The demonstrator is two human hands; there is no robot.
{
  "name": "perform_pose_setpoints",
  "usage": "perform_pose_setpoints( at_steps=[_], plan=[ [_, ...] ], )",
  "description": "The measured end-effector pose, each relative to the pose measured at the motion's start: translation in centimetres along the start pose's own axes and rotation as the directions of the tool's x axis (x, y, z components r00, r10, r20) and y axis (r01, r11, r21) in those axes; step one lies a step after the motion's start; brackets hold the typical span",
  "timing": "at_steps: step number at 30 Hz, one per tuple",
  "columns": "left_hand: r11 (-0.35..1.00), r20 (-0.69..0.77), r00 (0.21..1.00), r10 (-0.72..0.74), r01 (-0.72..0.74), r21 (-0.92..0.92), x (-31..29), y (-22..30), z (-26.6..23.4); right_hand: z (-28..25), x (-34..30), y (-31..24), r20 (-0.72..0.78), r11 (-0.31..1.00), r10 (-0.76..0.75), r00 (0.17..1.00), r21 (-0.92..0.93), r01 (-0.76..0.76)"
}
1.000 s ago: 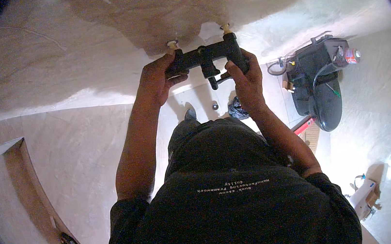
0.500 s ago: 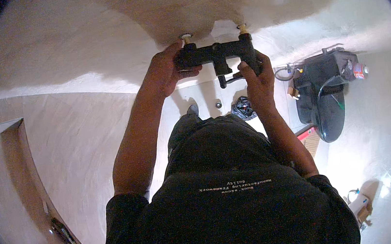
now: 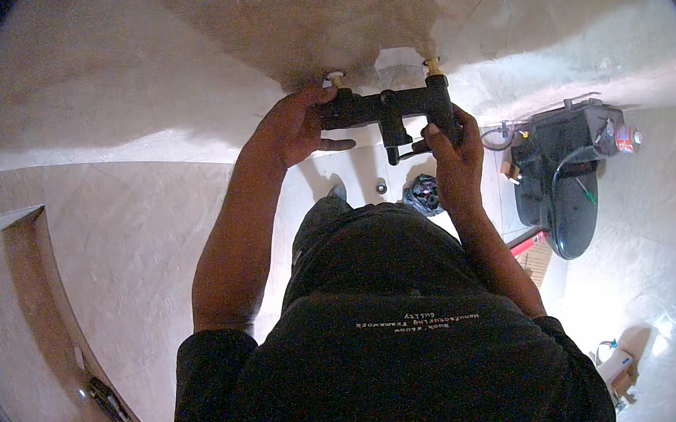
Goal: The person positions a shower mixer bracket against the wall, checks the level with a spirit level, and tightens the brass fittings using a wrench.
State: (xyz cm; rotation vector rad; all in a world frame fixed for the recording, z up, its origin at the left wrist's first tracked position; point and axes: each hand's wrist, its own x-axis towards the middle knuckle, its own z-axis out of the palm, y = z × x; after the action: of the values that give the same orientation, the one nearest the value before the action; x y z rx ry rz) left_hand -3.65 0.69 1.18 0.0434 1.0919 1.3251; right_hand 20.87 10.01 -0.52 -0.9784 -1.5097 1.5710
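A black wall-mounted mixer tap [image 3: 380, 108] is at the wall between my hands, its two inlets meeting brass-coloured fittings that stick out of the wall, the left fitting [image 3: 337, 80] and the right fitting [image 3: 433, 67]. My left hand [image 3: 298, 127] grips the mixer's left end, thumb up by the left inlet and a finger stretched out below the body. Around the right end, my right hand [image 3: 457, 150] is closed, with its thumb in front near the lever [image 3: 413, 152]. Whether the inlets are seated on the fittings, I cannot tell.
A dark toilet [image 3: 567, 183] stands at the right, with a can [image 3: 626, 139] and a hose on it. A black plastic bag [image 3: 422, 195] and a small round thing [image 3: 381, 189] lie on the floor. At left is a ledge [image 3: 14, 251] or recess.
The whole view has shifted, so the wall and mixer sit a little lower in it. Both hands stay on the mixer; the left hand's lower finger reaches out straighter.
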Motion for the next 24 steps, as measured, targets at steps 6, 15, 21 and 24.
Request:
perform_pose_setpoints(
  at_steps=[6, 15, 21, 24],
  plan=[
    [0.998, 0.054, 0.998, -0.018, 0.021, -0.052, 0.6, -0.4, -0.9, 0.2, -0.1, -0.6, 0.008, 0.995, 0.049, 0.999, 0.09, -0.049],
    [0.986, -0.127, 0.983, 0.133, -0.119, 0.114, -0.8, -0.9, 1.3, 0.1, -0.2, -0.9, 0.02, 0.997, 0.044, 0.999, 0.067, -0.046],
    [0.885, -0.144, 0.974, 0.176, -0.092, 0.457, -1.5, 0.1, 2.4, 0.3, -0.3, -1.3, 0.015, 0.993, 0.058, 0.998, 0.098, -0.059],
    [0.767, -0.11, 0.948, 0.299, -0.171, 0.618, -0.5, -0.1, 2.0, 0.3, -0.3, -1.0, 0.0, 0.99, 0.079, 0.997, 0.117, -0.078]
  ],
)
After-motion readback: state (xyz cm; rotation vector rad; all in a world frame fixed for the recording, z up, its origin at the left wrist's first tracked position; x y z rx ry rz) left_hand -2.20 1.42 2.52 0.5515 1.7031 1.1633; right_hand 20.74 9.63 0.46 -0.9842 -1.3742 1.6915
